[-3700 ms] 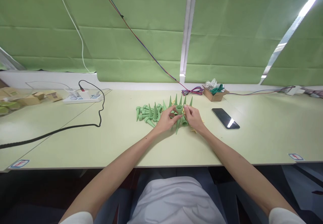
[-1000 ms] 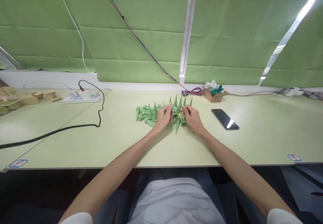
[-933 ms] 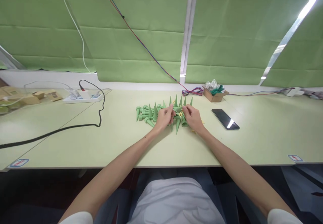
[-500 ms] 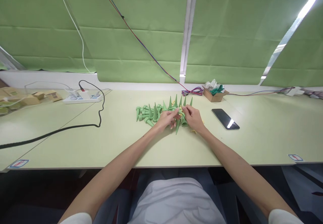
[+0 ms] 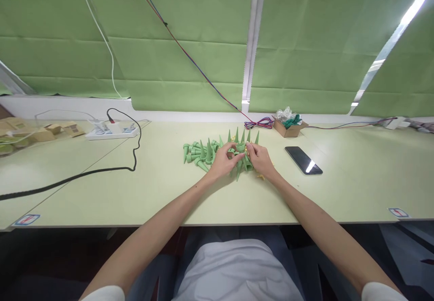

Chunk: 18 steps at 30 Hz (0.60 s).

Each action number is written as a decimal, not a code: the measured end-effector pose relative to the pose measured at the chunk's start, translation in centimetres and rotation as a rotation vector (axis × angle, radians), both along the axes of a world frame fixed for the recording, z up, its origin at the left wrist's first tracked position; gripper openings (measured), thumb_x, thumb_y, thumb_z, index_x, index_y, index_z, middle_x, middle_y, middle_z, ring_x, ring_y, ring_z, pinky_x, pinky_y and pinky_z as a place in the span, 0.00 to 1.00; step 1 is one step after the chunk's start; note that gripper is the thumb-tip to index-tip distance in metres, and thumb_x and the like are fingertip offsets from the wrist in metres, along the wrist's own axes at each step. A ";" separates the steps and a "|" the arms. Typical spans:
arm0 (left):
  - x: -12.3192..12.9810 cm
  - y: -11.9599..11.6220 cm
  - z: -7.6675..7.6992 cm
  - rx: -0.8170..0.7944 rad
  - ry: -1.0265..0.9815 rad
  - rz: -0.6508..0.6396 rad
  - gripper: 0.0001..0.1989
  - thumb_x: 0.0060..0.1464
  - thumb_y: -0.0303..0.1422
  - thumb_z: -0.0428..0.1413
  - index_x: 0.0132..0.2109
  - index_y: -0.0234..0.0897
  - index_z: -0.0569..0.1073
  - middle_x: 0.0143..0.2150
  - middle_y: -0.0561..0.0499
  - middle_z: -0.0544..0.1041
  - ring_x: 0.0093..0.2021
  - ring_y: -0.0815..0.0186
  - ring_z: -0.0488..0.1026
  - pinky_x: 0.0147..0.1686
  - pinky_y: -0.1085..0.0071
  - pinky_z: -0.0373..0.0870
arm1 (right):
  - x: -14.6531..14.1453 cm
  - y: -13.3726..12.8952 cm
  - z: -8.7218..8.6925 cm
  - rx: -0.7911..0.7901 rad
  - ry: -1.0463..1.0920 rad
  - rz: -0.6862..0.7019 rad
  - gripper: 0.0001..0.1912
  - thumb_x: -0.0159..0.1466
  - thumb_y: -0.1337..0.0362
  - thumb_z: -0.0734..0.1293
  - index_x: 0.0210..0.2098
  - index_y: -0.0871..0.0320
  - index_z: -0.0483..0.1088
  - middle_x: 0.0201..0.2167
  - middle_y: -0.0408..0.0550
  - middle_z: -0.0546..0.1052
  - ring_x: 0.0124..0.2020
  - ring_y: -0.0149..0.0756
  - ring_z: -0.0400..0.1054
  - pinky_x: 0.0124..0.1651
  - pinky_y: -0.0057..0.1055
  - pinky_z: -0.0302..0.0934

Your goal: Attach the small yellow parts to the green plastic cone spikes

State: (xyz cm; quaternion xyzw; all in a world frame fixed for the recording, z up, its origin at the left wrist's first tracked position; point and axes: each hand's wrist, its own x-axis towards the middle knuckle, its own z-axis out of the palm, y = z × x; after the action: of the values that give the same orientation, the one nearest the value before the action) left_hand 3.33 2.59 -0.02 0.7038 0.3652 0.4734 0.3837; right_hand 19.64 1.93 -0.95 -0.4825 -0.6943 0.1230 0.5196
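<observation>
My left hand curls thumb and fingers around the round, cup-like top of a green plastic spike, whose opening faces upward. Close beside it, the thumb and fingers of my right hand are pinched together at the right of that top; whatever is between them is too small to make out. Under and around both hands lies a heap of similar green spikes, some standing point up, others on their sides. Small yellow pieces are scattered by my right wrist and among the spikes.
A black phone lies to the right. Behind it stand a small cardboard box with plastic wrap and green material, and a coiled cable. A power strip with a black cord and small cardboard pieces are at left.
My left hand's fingers have spread around the spike's top, which has turned so its opening faces up. My right hand stays pinched in nearly the same place.
</observation>
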 end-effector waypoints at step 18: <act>0.1 0.3 -0.2 0.021 -0.084 -0.003 0.14 0.56 0.40 0.59 0.47 0.39 0.70 0.46 0.49 0.74 0.19 0.78 0.66 0.19 0.76 0.62 | -0.2 -0.1 -0.2 -0.032 0.061 0.117 0.18 0.71 0.52 0.56 0.28 0.54 0.58 0.21 0.40 0.61 0.24 0.33 0.55 0.29 0.30 0.51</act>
State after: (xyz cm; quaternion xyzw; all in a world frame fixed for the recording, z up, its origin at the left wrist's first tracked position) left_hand 3.46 2.87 -0.18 0.6880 0.3426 0.5055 0.3921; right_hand 19.40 1.79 -1.15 -0.4453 -0.7032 0.1787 0.5246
